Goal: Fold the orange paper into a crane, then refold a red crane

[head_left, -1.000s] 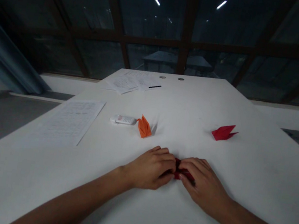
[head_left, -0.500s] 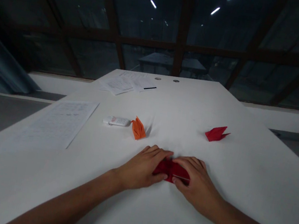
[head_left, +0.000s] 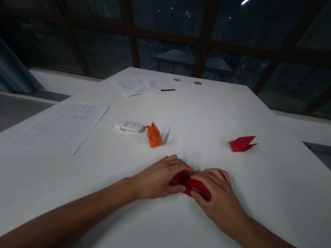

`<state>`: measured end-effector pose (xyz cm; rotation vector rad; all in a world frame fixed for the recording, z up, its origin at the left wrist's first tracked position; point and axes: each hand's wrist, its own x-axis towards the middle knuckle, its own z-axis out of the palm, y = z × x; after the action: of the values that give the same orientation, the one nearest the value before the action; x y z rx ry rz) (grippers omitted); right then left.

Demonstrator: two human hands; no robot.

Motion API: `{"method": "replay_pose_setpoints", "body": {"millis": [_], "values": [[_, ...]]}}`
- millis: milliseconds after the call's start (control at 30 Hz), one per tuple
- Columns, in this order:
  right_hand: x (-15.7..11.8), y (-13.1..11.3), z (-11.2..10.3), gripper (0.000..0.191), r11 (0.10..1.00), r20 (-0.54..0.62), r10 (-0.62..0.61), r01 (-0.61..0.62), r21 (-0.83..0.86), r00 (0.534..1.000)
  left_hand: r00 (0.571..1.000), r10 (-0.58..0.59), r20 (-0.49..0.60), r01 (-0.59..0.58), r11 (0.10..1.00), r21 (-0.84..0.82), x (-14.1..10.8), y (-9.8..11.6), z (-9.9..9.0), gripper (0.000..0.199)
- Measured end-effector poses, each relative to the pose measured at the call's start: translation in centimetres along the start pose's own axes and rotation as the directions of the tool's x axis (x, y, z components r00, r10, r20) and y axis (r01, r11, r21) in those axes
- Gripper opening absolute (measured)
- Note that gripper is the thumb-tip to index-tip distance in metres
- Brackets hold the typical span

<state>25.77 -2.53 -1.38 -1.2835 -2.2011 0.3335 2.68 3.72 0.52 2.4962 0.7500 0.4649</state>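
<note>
A dark red folded paper (head_left: 189,184) lies low over the white table, close to its near side. My left hand (head_left: 160,178) grips the paper's left part, with the fingers behind it and the thumb in front. On the right part, my right hand (head_left: 218,195) holds it between thumb and fingers, and the fold there stands partly raised. An orange folded paper figure (head_left: 154,135) stands beyond my left hand. Farther right rests a red folded paper figure (head_left: 242,144).
A white bottle-like object (head_left: 130,126) lies left of the orange figure. Written sheets (head_left: 60,125) cover the table's left side. More papers (head_left: 132,85) and a black pen (head_left: 167,90) are at the far end, near two round discs (head_left: 197,83).
The view has tilted slightly down. Both hands keep hold of the dark red paper, and its right fold now looks more raised and open.
</note>
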Motion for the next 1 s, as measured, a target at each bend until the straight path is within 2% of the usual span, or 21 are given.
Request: {"method": "replay_pose_setpoints", "body": {"millis": [67, 133, 433, 533, 700, 833, 1000], "values": [[-0.08, 0.00, -0.11, 0.016, 0.996, 0.000, -0.082, 0.081, -0.027, 0.997, 0.999, 0.027, 0.025, -0.027, 1.000, 0.011, 0.07, 0.08, -0.21, 0.023], [-0.15, -0.08, -0.23, 0.010, 0.990, 0.002, -0.128, 0.128, -0.064, 0.992, 0.998, 0.052, 0.033, -0.053, 0.998, 0.030, 0.07, 0.11, -0.36, 0.017], [-0.45, -0.50, -0.53, 0.023, 0.887, 0.163, -0.315, 0.351, -0.299, 0.935, 0.993, 0.111, 0.035, -0.115, 0.977, 0.182, -0.29, 0.29, -0.43, 0.018], [-0.50, -0.36, -0.23, 0.018, 0.915, 0.155, -0.269, 0.303, -0.268, 0.951, 0.990, 0.136, 0.040, -0.141, 0.973, 0.183, -0.26, 0.30, -0.53, 0.019], [-0.44, -0.11, 0.15, 0.005, 0.982, 0.054, -0.088, 0.096, -0.160, 0.995, 0.982, 0.182, 0.052, -0.189, 0.957, 0.218, -0.19, -0.16, -0.32, 0.031], [-0.38, -0.33, -0.06, 0.015, 0.991, 0.074, -0.069, 0.076, -0.108, 0.995, 0.979, 0.200, 0.049, -0.206, 0.954, 0.216, -0.16, -0.43, -0.07, 0.030], [-0.19, -0.64, -0.34, 0.007, 0.998, 0.082, -0.044, 0.047, -0.039, 0.996, 0.977, 0.211, 0.030, -0.213, 0.963, 0.166, -0.21, -0.35, -0.09, 0.024]]}}
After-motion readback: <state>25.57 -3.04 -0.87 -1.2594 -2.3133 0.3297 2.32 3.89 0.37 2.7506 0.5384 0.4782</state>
